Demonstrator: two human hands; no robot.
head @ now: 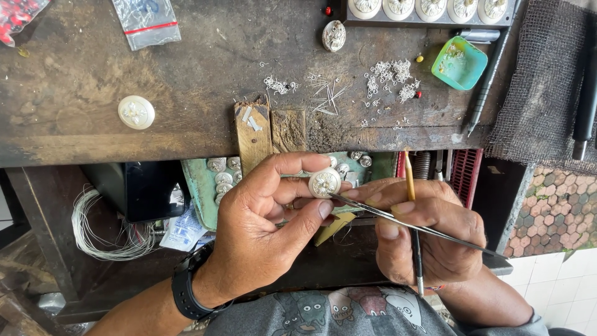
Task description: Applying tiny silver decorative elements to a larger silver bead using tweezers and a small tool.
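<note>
Pinching round ornament (pixel 324 183) in left hand (pixel 261 224), just below bench edge (pixel 124 152).

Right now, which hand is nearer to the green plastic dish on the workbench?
Right. The right hand, holding tweezers and a brush, is below the green dish, slightly to its left. The left hand, holding the round silver ornament, is much farther left.

A clear plastic bag (pixel 147 22) with a red seal strip lies at the worktop's (pixel 81 81) far edge; a red-filled bag (pixel 17 15) sits in the corner.
</note>
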